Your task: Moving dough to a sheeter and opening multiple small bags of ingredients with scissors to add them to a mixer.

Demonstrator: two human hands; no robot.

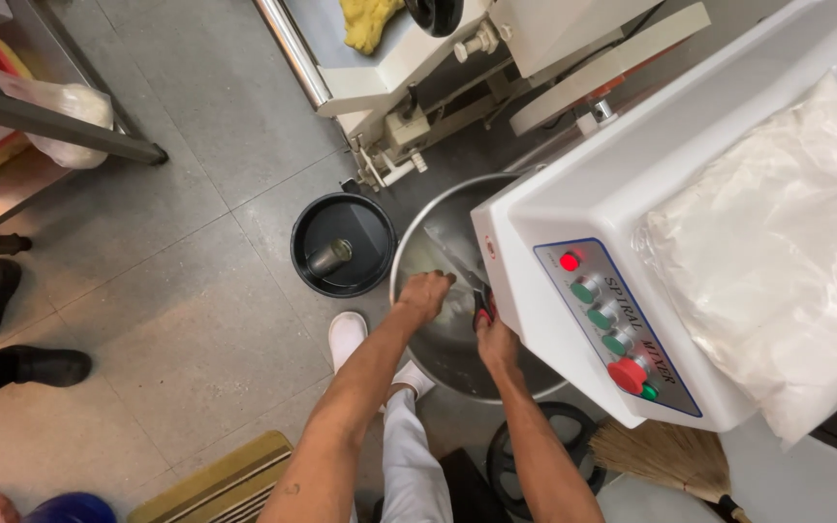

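Inside the steel bowl, crowded under the mixer head, both hands' fingers curl around scissors.

**Around the mixer bowl**

The bowl sits under the mixer head, to its left; a bucket stands just left of the bowl, a cup inside it; a bag lies on the mixer; both hands, left hand and right hand, reach into the bowl; a broom lies below the mixer.

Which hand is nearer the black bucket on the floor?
Left. The left hand is on the near rim of the steel bowl, just right of the black bucket. The right hand is farther right, against the mixer.
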